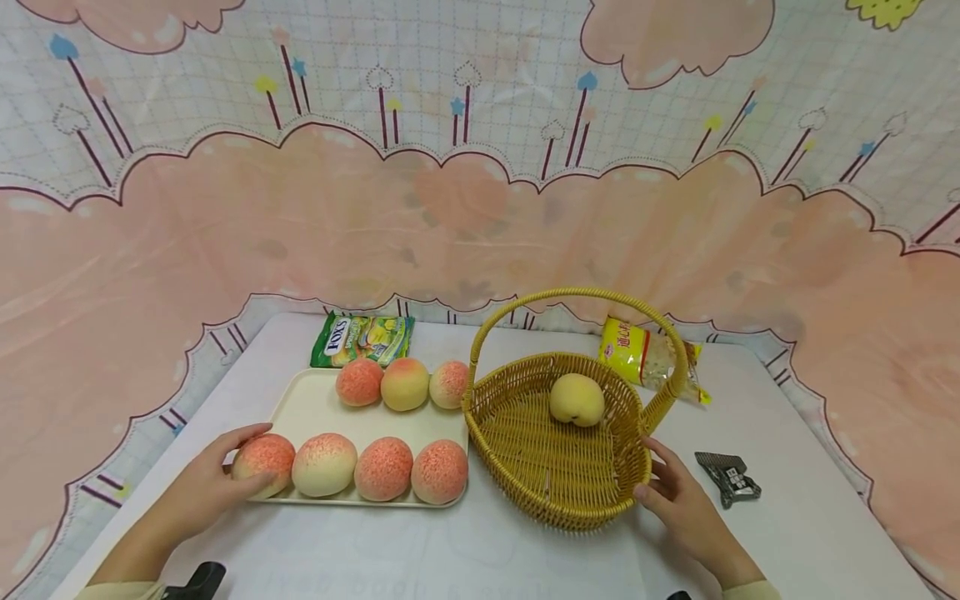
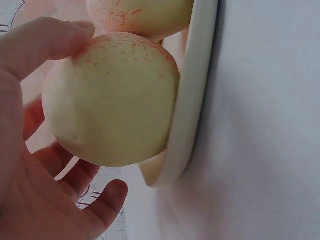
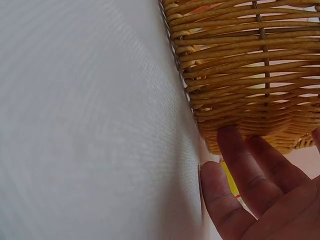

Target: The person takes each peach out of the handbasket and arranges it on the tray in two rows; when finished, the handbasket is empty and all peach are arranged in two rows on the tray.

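A cream tray [image 1: 367, 425] holds two rows of red-speckled peaches. My left hand [image 1: 217, 475] is at the front-left peach [image 1: 266, 460], its thumb and fingers around the sides. In the left wrist view that peach [image 2: 112, 102] shows its pale side beside the tray rim [image 2: 185, 120], with the thumb lying on it. Right of the tray stands a wicker basket [image 1: 540, 467] with a tall handle and one yellow peach [image 1: 577, 400] inside. My right hand [image 1: 678, 500] touches the basket's right side; in the right wrist view relaxed fingers [image 3: 245, 170] meet the outer weave [image 3: 240, 75].
A green FOX'S candy bag [image 1: 363, 339] lies behind the tray. Behind the basket, at right, is a yellow and clear snack packet [image 1: 648, 354]. A small black packet [image 1: 729, 477] lies on the white table [image 1: 525, 558] beyond my right hand. A patterned cloth [image 1: 480, 208] hangs behind.
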Motion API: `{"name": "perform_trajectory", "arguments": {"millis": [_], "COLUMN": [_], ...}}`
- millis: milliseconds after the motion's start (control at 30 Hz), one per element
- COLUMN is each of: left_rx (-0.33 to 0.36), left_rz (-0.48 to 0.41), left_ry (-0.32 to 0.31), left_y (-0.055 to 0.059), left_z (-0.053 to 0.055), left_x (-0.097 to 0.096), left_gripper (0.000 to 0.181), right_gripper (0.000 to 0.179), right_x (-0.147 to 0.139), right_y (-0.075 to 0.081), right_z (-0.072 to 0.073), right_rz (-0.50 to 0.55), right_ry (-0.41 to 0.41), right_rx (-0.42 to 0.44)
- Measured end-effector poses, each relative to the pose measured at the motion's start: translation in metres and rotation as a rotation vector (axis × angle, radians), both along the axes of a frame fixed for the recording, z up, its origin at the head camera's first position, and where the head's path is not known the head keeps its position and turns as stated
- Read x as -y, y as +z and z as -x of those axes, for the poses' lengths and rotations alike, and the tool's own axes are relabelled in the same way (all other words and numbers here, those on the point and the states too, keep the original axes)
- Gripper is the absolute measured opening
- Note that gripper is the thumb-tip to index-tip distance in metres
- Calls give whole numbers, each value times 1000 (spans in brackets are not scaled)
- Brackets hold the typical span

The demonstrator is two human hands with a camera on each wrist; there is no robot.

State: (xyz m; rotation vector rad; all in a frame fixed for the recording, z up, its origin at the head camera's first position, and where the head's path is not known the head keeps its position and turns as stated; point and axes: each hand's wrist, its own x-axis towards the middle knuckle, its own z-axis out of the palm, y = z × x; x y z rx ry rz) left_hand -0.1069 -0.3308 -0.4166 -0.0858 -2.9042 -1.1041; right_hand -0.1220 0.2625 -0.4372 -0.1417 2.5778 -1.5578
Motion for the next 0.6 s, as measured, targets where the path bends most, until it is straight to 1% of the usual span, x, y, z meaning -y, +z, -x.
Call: {"name": "perform_trajectory", "arguments": {"millis": [133, 233, 333, 433, 467, 600], "left_rx": [-32, -52, -70, -82, -88, -117], "left_rz": [-8, -4, -2, -33, -31, -49], "left_ry": [4, 14, 27, 25, 28, 11], "left_y": [6, 13, 21, 27, 29, 35], "left_z": [0, 1, 2, 2, 3, 4], "left_x": [-2, -7, -14, -23, -26, -39], "left_gripper": [69, 68, 67, 67, 67, 66], "right_gripper": [68, 68, 68, 68, 68, 68], "right_x": [0, 0, 0, 1, 1, 1], "right_y": [1, 1, 1, 2, 1, 2], "right_z": [0, -1, -1, -1, -1, 0], "right_rz": [-4, -1, 6, 12, 14, 18], "right_ry": [4, 7, 4, 3, 4, 3], "right_rx": [0, -4, -8, 1, 2, 7]}}
